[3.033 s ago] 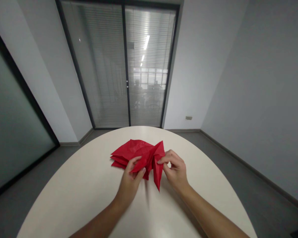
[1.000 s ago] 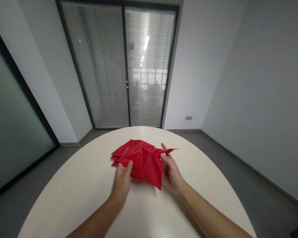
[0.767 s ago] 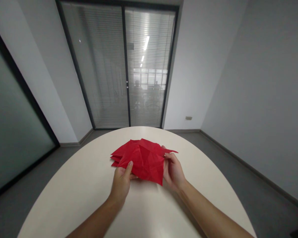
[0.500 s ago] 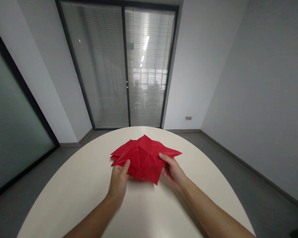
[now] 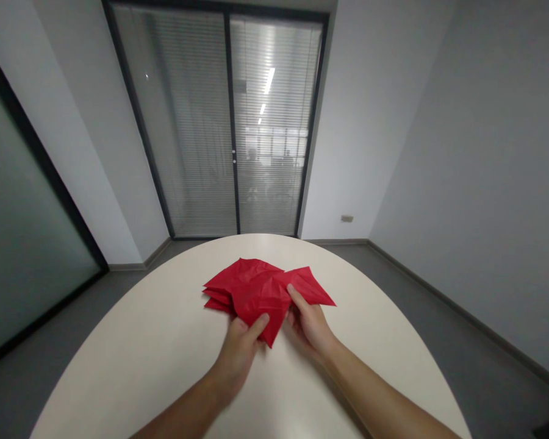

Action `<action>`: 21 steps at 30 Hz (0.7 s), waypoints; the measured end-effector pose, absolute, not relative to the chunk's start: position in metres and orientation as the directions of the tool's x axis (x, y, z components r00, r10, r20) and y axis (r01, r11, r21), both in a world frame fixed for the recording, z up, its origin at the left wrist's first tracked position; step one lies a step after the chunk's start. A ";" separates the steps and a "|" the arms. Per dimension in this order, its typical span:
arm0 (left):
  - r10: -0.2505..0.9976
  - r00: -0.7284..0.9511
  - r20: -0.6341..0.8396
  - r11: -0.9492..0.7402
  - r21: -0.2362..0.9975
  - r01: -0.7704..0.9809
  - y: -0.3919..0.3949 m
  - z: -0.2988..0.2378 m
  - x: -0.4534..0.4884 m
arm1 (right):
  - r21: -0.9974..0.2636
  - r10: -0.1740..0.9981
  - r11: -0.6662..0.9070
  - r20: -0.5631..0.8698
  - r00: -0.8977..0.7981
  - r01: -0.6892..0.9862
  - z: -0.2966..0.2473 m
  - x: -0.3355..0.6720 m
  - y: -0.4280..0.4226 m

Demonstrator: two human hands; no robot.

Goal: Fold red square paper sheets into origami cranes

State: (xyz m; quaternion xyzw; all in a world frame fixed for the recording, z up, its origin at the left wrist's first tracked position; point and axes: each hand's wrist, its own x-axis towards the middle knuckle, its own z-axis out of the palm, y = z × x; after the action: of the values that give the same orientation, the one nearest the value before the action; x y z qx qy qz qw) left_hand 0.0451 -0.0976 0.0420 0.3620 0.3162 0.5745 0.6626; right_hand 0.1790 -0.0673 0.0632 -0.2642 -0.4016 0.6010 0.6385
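Observation:
A thin, creased red cloth (image 5: 256,289) lies bunched over the middle of the table, with pointed corners and several folded layers at its left edge. My left hand (image 5: 244,344) grips its near edge, thumb on top and fingers hidden beneath. On the right side, my right hand (image 5: 308,320) pinches the cloth with its thumb above and fingers underneath. One corner points toward me between the hands, and another sticks out past my right hand.
The round cream table (image 5: 165,360) fills the lower view. Beyond its far edge stands a glass partition with blinds (image 5: 201,152). Grey floor (image 5: 407,268) and white walls (image 5: 485,152) surround it, with a small outlet (image 5: 346,218) low on the wall.
My left hand has moved right and a little nearer, and my right hand slightly left. The cloth has drawn together between them, and its raised middle peak has flattened.

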 end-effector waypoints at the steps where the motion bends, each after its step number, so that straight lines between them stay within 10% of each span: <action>1: 0.992 0.123 -0.019 0.081 0.847 -0.526 -0.097 0.042 0.045 | -0.822 0.985 0.113 0.168 -0.049 -0.558 0.063 0.180 -0.067; 15: 0.988 -0.094 0.123 -0.151 0.900 -0.409 -0.083 0.029 0.032 | -0.883 0.977 0.127 0.189 -0.095 -0.452 0.057 0.192 -0.064; 21: 0.996 0.079 0.047 0.021 0.724 -0.690 -0.087 0.030 0.028 | -0.904 0.983 0.171 0.186 -0.001 -0.392 0.051 0.199 -0.058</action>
State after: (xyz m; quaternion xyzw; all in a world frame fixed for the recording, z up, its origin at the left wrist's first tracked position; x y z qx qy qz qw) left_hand 0.0284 -0.0867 0.0298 0.3039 0.2517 0.6303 0.6686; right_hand 0.1986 -0.0579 0.0511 -0.3329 -0.4432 0.5512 0.6236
